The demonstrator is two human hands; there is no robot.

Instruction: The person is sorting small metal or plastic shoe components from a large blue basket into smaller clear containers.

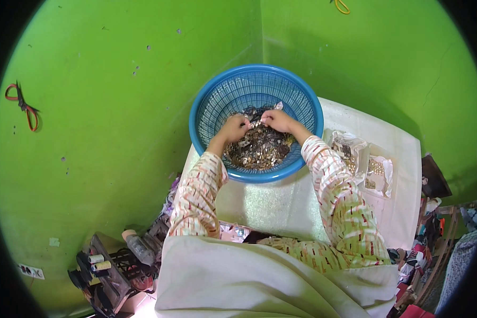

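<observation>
A blue plastic basket with slotted walls stands on a white table. Inside it lies a heap of small shiny and dark pieces, too fine to name one by one. My left hand and my right hand are both over the heap, within the basket's rim. Fingers of both hands are closed in a pinch, drawn close together. Between them shows a small, pale, glinting strip, whose kind I cannot make out. Beside my right wrist, a crumpled silvery scrap sticks up.
Right of the basket, two clear plastic boxes hold small bits: one with dark pieces, one with gold-coloured beads. Green walls close in behind. Red-handled scissors hang at left. Thread spools and a bottle stand lower left.
</observation>
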